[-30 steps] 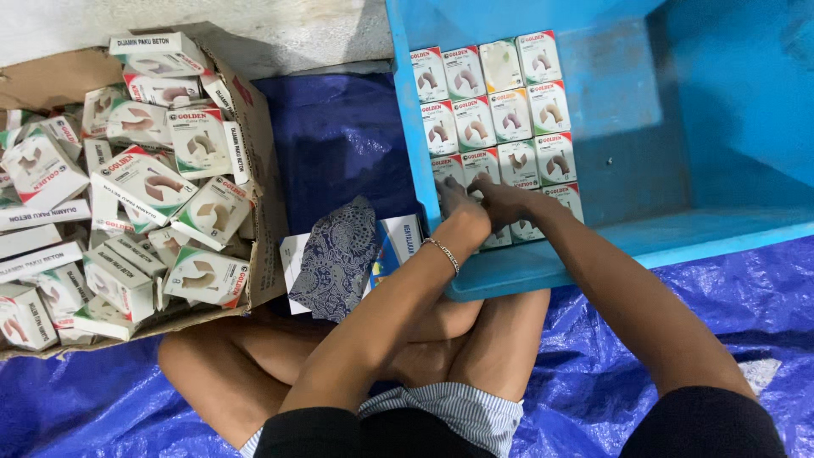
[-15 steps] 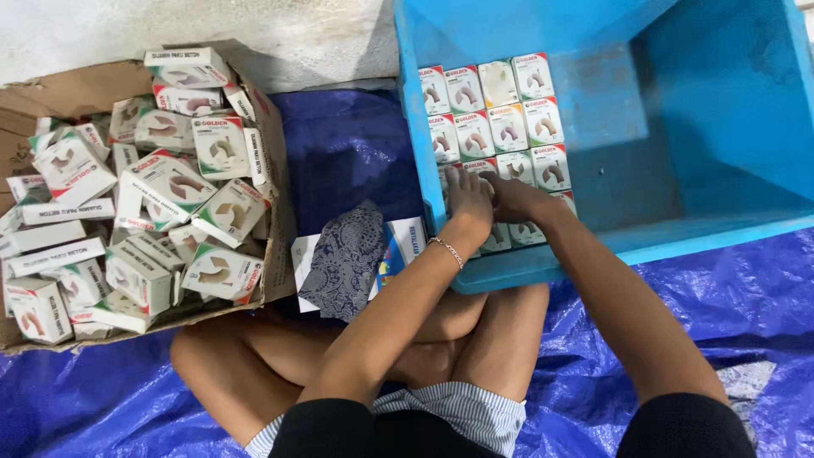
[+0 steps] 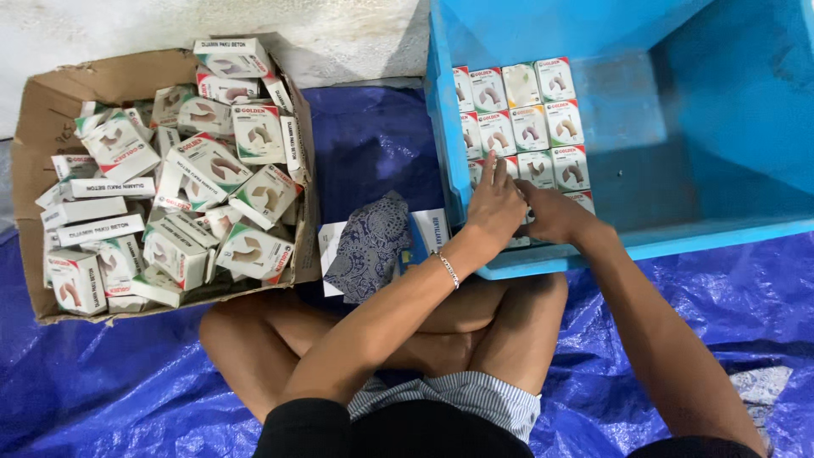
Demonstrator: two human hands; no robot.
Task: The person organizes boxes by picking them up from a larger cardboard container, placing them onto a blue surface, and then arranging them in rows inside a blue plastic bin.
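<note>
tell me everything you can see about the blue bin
The blue bin is a large, bright blue tub that looks like plastic, open-topped with smooth walls. It sits on a blue tarp at the upper right, past the sitter's knees. Small white boxes stand in neat rows against its left wall; the rest of its floor is bare. The left hand and right hand reach over its near rim onto the nearest boxes.

My hands work among white boxes (image 3: 519, 127) with green and red trim in a bright blue crate (image 3: 721, 127), beside a brown carton (image 3: 38, 127), a dark blue tarp (image 3: 102, 382) and a paisley cloth (image 3: 369, 246).
</note>
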